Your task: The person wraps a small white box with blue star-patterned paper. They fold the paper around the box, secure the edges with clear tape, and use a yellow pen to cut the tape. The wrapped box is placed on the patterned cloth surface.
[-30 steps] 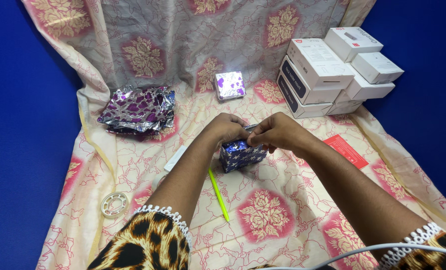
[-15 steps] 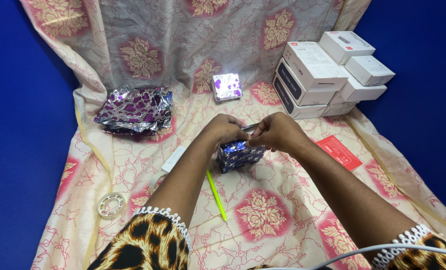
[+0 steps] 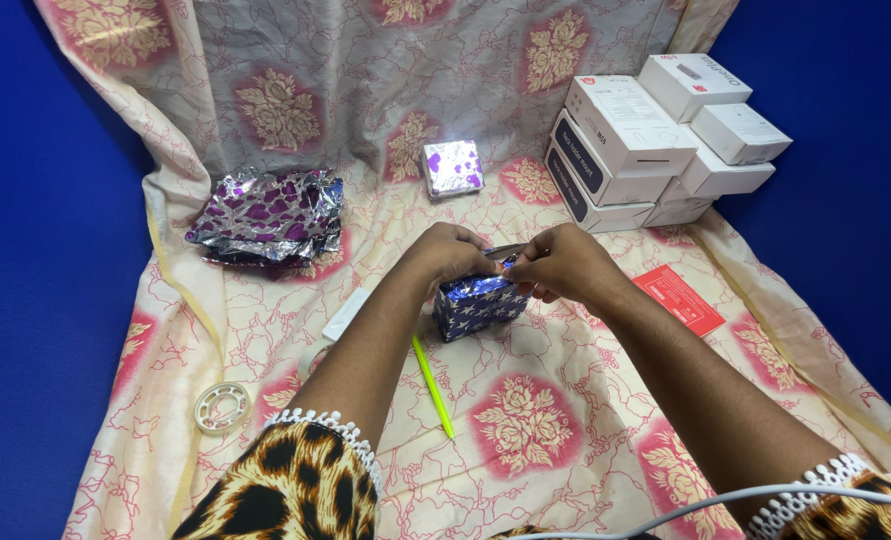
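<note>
Star-patterned blue wrapped box (image 3: 478, 308) on floral cloth (image 3: 525, 430), left hand (image 3: 452, 254) and right hand (image 3: 563, 264) grips pinched closed on its top.

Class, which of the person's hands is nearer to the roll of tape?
Left. The left hand rests on the wrapped box, on the side toward the tape roll; the right hand is farther away.

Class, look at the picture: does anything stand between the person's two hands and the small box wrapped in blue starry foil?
Nothing visible does. The left hand and right hand both already rest on top of the blue starry box. The yellow-green stick lies apart, nearer the person.
</note>
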